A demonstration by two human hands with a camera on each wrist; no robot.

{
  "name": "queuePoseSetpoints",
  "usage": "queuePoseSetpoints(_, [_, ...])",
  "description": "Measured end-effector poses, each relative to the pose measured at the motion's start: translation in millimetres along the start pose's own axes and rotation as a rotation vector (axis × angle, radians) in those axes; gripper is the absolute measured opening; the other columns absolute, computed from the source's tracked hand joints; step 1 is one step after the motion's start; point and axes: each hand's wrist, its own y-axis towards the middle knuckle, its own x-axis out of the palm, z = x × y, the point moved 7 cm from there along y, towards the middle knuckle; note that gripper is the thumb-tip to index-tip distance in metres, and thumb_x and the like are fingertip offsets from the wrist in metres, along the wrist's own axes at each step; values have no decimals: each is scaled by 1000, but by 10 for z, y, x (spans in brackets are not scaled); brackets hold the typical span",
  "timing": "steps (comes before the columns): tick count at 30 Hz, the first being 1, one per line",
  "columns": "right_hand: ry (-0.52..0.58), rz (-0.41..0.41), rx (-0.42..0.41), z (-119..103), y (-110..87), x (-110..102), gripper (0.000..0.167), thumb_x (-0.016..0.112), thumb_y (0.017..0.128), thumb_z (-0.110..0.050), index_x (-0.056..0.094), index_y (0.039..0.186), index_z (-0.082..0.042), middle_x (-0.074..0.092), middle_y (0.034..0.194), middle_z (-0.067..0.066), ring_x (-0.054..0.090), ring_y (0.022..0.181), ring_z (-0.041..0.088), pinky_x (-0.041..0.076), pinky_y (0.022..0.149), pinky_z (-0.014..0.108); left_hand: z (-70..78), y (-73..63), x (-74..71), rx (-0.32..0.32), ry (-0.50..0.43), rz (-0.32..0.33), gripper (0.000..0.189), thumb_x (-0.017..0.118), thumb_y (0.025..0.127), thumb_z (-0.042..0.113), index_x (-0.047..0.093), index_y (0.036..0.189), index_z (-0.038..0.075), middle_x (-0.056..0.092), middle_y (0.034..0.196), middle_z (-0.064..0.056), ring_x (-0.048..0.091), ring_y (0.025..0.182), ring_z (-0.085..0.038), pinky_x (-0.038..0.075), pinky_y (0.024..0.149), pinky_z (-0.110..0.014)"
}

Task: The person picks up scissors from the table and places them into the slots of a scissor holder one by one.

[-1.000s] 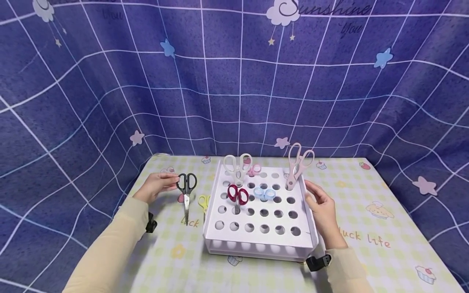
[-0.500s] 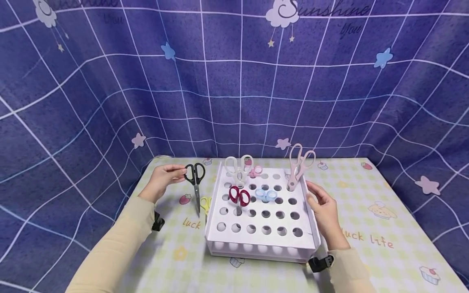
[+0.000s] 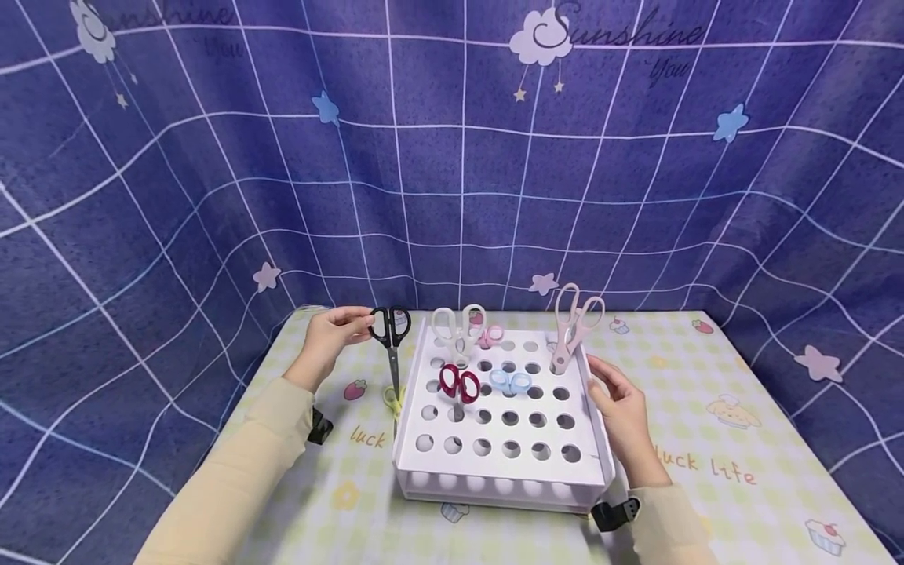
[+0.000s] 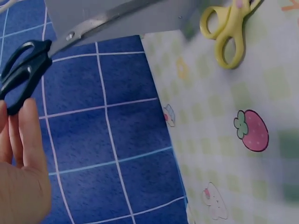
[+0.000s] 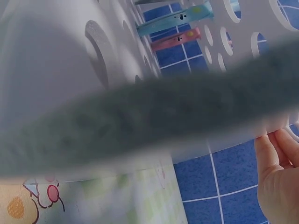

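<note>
Black-handled scissors (image 3: 391,329) hang point down from my left hand (image 3: 329,339), which pinches one finger loop. Their blades hang just left of the white holed rack (image 3: 494,464), above small yellow scissors (image 3: 392,399) lying partly hidden beside it. My right hand (image 3: 621,408) rests its fingertips against the rack's right wall. Standing in the rack's holes are white scissors (image 3: 459,333), pink-handled scissors (image 3: 487,337), dark red scissors (image 3: 459,385), light blue scissors (image 3: 510,382) and large pale pink scissors (image 3: 574,329). In the right wrist view, blue and pink blade covers (image 5: 177,21) show beneath the top plate.
A checked cloth (image 3: 706,510) with printed pictures covers the table. Behind it and at both sides hangs a blue grid-patterned curtain (image 3: 424,157). A dark blurred band (image 5: 154,116) crosses the right wrist view.
My left hand has carried the black scissors right and away from me, from over the cloth to the rack's left edge. The right hand stays at the rack's side.
</note>
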Motion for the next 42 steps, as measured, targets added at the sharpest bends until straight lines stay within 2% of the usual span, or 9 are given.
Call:
queuePoseSetpoints(4, [2,4,3,0,-3,8,38,56,93,4,55,131,7,66,119,-6,58,112,-3,46,90,7,78,-9,-14,12,12,71,12,72,85,4,71,96,3,70,77,4,67,67,-5,60,71,-25])
queuePoseSetpoints(6, [5,4,2,5,0,11,38,56,92,4,55,131,7,66,118,-7,58,112,-3,46,90,7,136,-7,-11,27,18,99,19,73,85,4,70,102,-3,70,75,5,68,68,-5,59,71,-24])
queuePoseSetpoints(10, [9,-4,-3,19,2,15,39,56,92,4,54,131,8,66,116,-10,59,111,-3,46,90,7,280,-26,9,89,22,162,31,74,84,5,66,109,-11,69,72,8,67,68,-4,59,70,-22])
queuePoseSetpoints(15, [5,6,-10,20,-9,-1,38,56,93,5,54,130,8,66,116,-10,59,110,-2,46,89,7,440,-79,76,191,-28,229,31,75,83,4,67,107,-12,71,73,4,69,67,-6,59,70,-23])
queuePoseSetpoints(19, [-16,9,-4,14,-21,-9,38,56,93,2,55,131,6,66,117,-9,58,111,-3,46,90,7,515,-113,113,227,-47,264,28,77,81,6,70,104,-9,72,76,2,69,66,-7,59,69,-23])
queuePoseSetpoints(25, [-43,27,7,8,-40,-31,37,56,94,0,56,131,5,67,115,-10,59,108,-5,46,89,6,643,-150,153,271,-42,275,26,79,80,8,72,101,-6,71,74,6,68,66,-6,59,69,-22])
queuePoseSetpoints(29, [-29,32,3,2,-24,-34,37,56,94,1,56,130,5,68,115,-9,59,108,-4,47,88,6,744,-188,160,320,-92,268,28,78,79,7,71,101,-9,73,77,3,69,67,-8,59,69,-23])
queuePoseSetpoints(33, [-35,24,6,7,-12,-25,37,57,94,0,56,131,5,67,115,-11,58,109,-4,46,89,6,813,-261,156,338,-110,266,28,78,80,7,70,101,-9,73,78,0,69,67,-9,59,70,-23])
queuePoseSetpoints(42, [-49,25,16,37,-16,-23,38,57,94,-1,56,132,4,66,113,-16,58,108,-5,45,89,6,968,-434,242,369,-72,239,24,77,81,7,71,101,-6,73,77,7,67,66,-7,59,69,-22])
